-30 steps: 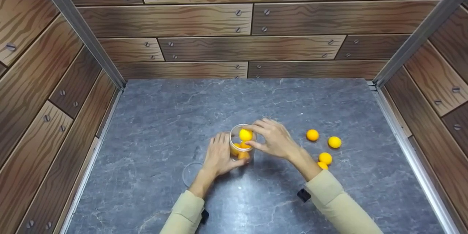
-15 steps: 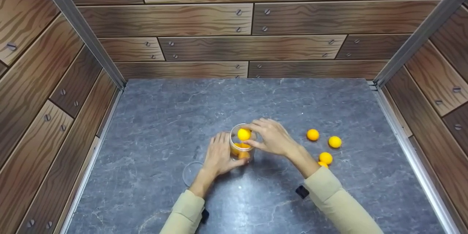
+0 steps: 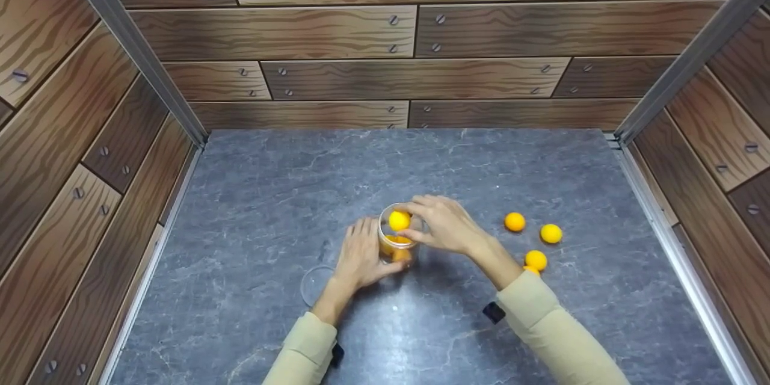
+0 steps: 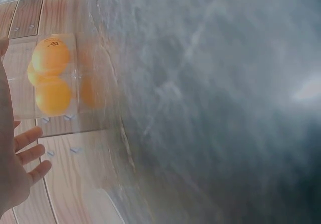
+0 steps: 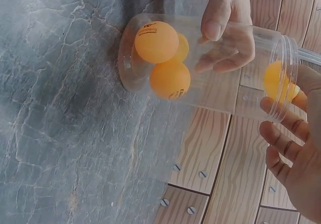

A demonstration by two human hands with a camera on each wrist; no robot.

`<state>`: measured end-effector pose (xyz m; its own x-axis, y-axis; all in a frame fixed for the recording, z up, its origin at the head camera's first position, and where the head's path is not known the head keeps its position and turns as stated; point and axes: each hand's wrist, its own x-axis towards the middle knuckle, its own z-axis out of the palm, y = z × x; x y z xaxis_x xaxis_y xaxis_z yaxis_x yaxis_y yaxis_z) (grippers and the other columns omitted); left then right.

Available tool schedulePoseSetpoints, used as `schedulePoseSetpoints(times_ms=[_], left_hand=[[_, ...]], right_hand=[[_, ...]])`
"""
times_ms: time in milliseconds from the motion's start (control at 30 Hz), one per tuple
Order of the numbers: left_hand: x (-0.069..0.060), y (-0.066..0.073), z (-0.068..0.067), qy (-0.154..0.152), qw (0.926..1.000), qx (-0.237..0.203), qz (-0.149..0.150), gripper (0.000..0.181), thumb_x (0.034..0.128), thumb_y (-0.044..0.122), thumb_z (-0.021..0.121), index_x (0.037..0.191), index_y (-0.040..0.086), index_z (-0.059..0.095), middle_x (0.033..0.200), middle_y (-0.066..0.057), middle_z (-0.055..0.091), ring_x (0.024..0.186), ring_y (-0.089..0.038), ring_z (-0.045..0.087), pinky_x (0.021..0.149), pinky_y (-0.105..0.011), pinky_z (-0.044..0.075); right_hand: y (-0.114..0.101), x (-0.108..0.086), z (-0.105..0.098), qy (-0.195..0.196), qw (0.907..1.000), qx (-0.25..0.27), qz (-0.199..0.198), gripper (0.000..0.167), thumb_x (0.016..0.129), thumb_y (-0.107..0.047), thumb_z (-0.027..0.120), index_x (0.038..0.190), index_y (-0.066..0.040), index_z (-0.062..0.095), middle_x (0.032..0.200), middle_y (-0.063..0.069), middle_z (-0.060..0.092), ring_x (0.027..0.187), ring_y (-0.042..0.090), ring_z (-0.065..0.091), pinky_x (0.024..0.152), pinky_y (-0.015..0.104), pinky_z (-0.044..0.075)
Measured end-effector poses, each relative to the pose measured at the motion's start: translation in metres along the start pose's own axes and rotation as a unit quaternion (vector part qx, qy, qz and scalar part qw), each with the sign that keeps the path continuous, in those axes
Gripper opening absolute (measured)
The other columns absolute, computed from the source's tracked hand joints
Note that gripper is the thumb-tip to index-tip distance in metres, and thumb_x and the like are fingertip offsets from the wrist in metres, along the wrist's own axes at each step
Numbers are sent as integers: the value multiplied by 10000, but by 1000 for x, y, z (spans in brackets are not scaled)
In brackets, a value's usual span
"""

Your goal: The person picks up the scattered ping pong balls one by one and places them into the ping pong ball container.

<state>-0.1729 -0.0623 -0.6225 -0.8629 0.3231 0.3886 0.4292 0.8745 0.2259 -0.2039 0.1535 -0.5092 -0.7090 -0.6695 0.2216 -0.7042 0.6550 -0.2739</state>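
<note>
A clear jar (image 3: 385,227) stands upright with several orange balls (image 5: 156,42) at its bottom. My left hand (image 3: 360,255) holds the jar's side, thumb in front; the right wrist view shows this hand (image 5: 228,30) behind the clear wall. My right hand (image 3: 444,225) is at the jar's mouth, pinching a yellow-orange ball (image 3: 399,221) between thumb and forefinger. In the right wrist view that ball (image 5: 276,81) is level with the ridged rim, and the right hand's other fingers (image 5: 283,141) lie outside it. The left wrist view shows balls (image 4: 52,96) through the jar wall.
A clear round lid (image 3: 314,286) lies left of the jar, partly behind the left forearm. Several loose balls (image 3: 550,233) rest on the grey marbled table (image 3: 337,162) to the right, one partly hidden by the right sleeve. Wood-patterned walls (image 3: 337,33) surround the table.
The right hand and its pinched ball have shifted slightly left over the jar's mouth. The left hand and jar have stayed in place.
</note>
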Motion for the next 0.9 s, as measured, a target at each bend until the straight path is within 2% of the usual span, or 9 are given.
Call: schedulePoseSetpoints(times_ms=[200, 433, 700, 900], left_hand=[[0, 0, 1, -38, 10000, 3, -10, 945, 740, 786, 734, 1298, 48, 542, 1170, -113, 648, 1098, -283, 598, 933, -431, 510], [-1, 0, 0, -21, 9999, 138, 31, 975, 772, 847, 646, 1314, 43, 546, 1178, -106, 651, 1104, -270, 599, 911, -414, 517], [1, 1, -1, -147, 9998, 59, -82, 1007, 781, 853, 633, 1359, 34, 545, 1214, -101, 657, 1124, -273, 600, 931, -413, 509], [1, 1, -1, -117, 9999, 93, -57, 1008, 778, 855, 633, 1358, 35, 545, 1216, -111, 658, 1126, -275, 602, 925, -421, 516]], right_hand=[[1, -2, 1, 96, 9998, 28, -164, 458, 979, -455, 716, 1353, -191, 706, 1065, 37, 735, 913, 201, 669, 787, 364, 582], [1, -3, 2, 349, 9987, -33, -382, 430, 969, -420, 739, 1340, -204, 715, 1036, 47, 727, 884, 198, 671, 761, 364, 581], [0, -6, -3, 389, 9985, -156, -365, 422, 965, -409, 740, 1332, -202, 718, 1100, 15, 728, 870, 178, 653, 777, 352, 575], [0, -8, -9, 644, 9962, -120, -574, 410, 961, -428, 749, 1288, -181, 742, 1059, -5, 722, 843, 150, 629, 765, 326, 562]])
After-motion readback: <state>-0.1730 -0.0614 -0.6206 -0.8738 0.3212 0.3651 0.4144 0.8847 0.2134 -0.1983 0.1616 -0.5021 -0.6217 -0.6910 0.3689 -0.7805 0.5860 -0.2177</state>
